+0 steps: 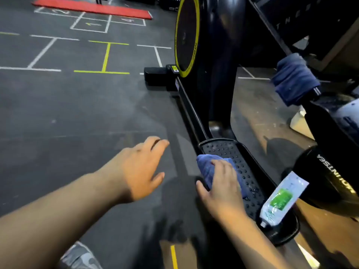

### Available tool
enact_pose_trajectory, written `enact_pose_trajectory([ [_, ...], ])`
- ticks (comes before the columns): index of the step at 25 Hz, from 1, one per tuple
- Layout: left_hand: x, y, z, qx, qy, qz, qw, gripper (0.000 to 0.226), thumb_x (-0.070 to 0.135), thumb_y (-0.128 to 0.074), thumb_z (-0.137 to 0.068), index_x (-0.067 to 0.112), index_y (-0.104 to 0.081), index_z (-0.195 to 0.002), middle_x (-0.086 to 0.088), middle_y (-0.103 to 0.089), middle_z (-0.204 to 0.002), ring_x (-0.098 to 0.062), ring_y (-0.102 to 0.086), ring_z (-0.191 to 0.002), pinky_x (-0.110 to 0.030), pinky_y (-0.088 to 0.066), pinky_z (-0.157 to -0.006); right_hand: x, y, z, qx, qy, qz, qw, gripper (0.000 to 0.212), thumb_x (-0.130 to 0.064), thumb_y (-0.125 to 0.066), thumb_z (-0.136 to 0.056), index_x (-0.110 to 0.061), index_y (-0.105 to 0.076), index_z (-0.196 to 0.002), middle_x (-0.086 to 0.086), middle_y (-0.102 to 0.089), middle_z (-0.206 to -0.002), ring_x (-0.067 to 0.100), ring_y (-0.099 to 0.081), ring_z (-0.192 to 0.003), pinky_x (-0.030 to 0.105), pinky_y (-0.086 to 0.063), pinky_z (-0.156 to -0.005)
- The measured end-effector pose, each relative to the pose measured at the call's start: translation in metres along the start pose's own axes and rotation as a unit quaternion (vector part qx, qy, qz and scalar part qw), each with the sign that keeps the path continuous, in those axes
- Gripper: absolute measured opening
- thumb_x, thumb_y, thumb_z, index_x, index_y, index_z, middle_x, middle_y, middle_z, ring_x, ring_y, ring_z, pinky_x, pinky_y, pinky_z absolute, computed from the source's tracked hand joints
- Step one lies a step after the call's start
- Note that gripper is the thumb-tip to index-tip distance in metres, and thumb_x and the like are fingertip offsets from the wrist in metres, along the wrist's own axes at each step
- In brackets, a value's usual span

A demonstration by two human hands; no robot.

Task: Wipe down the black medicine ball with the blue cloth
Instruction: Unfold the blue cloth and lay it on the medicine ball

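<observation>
The black medicine ball [318, 171], with white lettering, sits at the right edge, partly cut off by the frame. The crumpled blue cloth [207, 167] lies on the studded black foot pedal [229, 148] of an exercise machine. My right hand [223, 187] presses down on the cloth, fingers curled over it and thumb at its left side. The ball is to the right of this hand, not touching it. My left hand [141, 167] hovers over the dark floor left of the pedal, fingers spread and holding nothing.
A clear bottle with a green label [281, 200] leans between the pedal and the ball. A dark blue towel [293, 78] wraps a machine bar at upper right. The machine's yellow-rimmed flywheel [186, 35] stands ahead. Dark floor with painted lines [105, 57] spreads left; a red mat [93, 7] lies far back.
</observation>
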State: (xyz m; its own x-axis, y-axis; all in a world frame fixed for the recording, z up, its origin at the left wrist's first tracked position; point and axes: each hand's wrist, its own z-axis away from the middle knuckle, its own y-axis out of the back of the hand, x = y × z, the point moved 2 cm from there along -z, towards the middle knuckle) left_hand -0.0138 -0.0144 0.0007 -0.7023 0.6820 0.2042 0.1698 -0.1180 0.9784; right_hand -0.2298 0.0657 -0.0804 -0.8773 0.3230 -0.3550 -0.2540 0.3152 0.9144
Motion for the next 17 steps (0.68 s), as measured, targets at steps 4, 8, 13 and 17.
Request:
enact_pose_trajectory([
  [4,-0.009,-0.034,0.017,-0.090,0.017,0.017,0.996,0.075,0.044,-0.048,-0.088,0.024,-0.011,-0.150,-0.001,-0.015,-0.156,-0.027,-0.044,-0.132,-0.039,-0.037,-0.108,0.031,-0.024,-0.004,-0.063,-0.052,0.086,0.993,0.079,-0.036,-0.084,-0.064,-0.006,-0.050,-0.129,0.021,-0.053,-0.133,0.040,-0.051,-0.124,0.050,-0.047,-0.098],
  [8,-0.032,-0.041,0.027,-0.071,0.084,0.081,0.991,0.070,0.043,-0.052,-0.090,0.027,-0.015,-0.148,0.004,-0.021,-0.153,-0.023,-0.042,-0.134,-0.036,-0.036,-0.108,0.028,-0.020,-0.012,0.005,-0.070,0.013,0.997,0.032,-0.011,-0.068,-0.081,-0.006,-0.067,-0.113,0.022,-0.071,-0.103,0.042,-0.067,-0.093,0.046,-0.053,-0.078],
  [13,-0.035,-0.040,0.038,-0.058,0.140,0.111,0.982,0.069,0.048,-0.056,-0.090,0.028,-0.021,-0.147,0.006,-0.025,-0.153,-0.017,-0.039,-0.135,-0.030,-0.033,-0.109,-0.004,0.027,-0.030,0.029,-0.072,-0.212,0.974,0.020,-0.015,-0.066,-0.087,-0.026,-0.073,-0.102,0.000,-0.075,-0.090,0.029,-0.067,-0.090,0.031,-0.046,-0.073],
  [17,-0.043,-0.013,0.035,0.003,0.192,0.240,0.952,0.091,0.061,-0.064,-0.078,0.035,-0.012,-0.148,0.007,-0.023,-0.157,-0.013,-0.037,-0.138,-0.037,-0.033,-0.113,-0.063,0.060,-0.041,-0.068,-0.024,-0.447,0.891,0.022,-0.011,-0.067,-0.087,-0.031,-0.076,-0.087,-0.012,-0.076,-0.083,0.007,-0.069,-0.080,0.026,-0.053,-0.076],
])
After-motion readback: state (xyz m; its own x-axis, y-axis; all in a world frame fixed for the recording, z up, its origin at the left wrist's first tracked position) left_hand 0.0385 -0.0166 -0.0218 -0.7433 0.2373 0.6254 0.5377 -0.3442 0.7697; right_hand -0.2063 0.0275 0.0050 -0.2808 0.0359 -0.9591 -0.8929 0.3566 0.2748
